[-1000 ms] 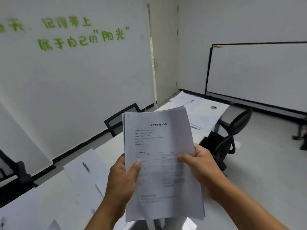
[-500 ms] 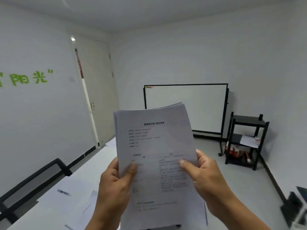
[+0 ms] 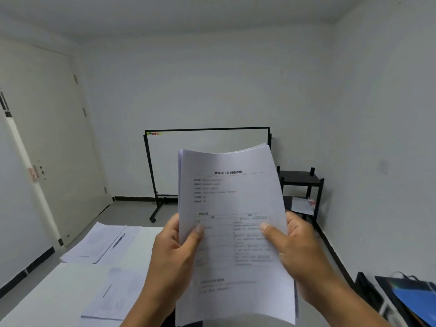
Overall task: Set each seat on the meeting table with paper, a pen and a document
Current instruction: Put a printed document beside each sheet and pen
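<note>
A stack of printed documents [image 3: 232, 199] stands upright in front of me, above the near end of the white meeting table [image 3: 70, 279]. My left hand [image 3: 174, 253] grips its left edge with the thumb across the top sheet. My right hand [image 3: 299, 251] grips its right edge the same way. At the table's far left lie paper sheets [image 3: 94, 244] with a pen [image 3: 119, 239] on them. Nearer to me lies another printed document [image 3: 113, 296] on the table.
A black-framed whiteboard on wheels [image 3: 207, 156] stands against the far wall. A black shelf unit [image 3: 304, 192] with papers is to its right. A door [image 3: 54, 147] is on the left. A dark bag with a blue folder [image 3: 410, 298] sits at the lower right.
My view has swung right, from the long side of the table to its far end and the whiteboard. Both hands still hold the document stack in the same grip.
</note>
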